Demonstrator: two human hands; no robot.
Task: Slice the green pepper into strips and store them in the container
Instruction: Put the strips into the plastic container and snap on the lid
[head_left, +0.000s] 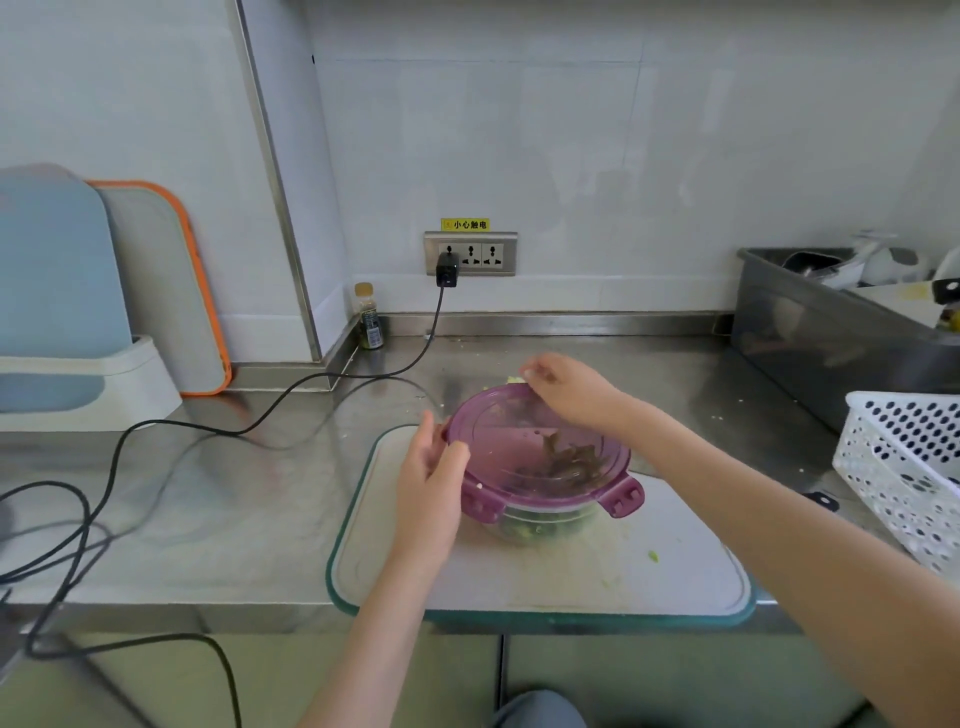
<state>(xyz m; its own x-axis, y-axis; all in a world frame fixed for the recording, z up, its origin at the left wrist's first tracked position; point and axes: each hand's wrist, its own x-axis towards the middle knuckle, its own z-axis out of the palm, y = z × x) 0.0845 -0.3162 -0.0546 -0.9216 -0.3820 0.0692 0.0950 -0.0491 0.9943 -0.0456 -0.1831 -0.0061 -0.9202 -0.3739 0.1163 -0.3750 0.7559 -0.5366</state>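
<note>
A round clear container (524, 527) stands on the green-rimmed cutting board (519, 587). Green pepper strips (566, 460) show through its translucent purple lid (509, 441), which lies on top with its latches flipped out. My left hand (428, 483) rests against the lid's left rim, thumb over the edge, fingers fairly straight. My right hand (566, 387) lies over the lid's far rim with its fingers bent down onto it. The far edge of the lid is hidden under that hand.
A black cable (291, 395) runs from the wall socket (470, 253) across the steel counter to the left. A small bottle (370, 325) stands in the corner, cutting boards (156, 280) lean at left. A metal tub (831, 332) and white perforated basket (904, 462) sit at right.
</note>
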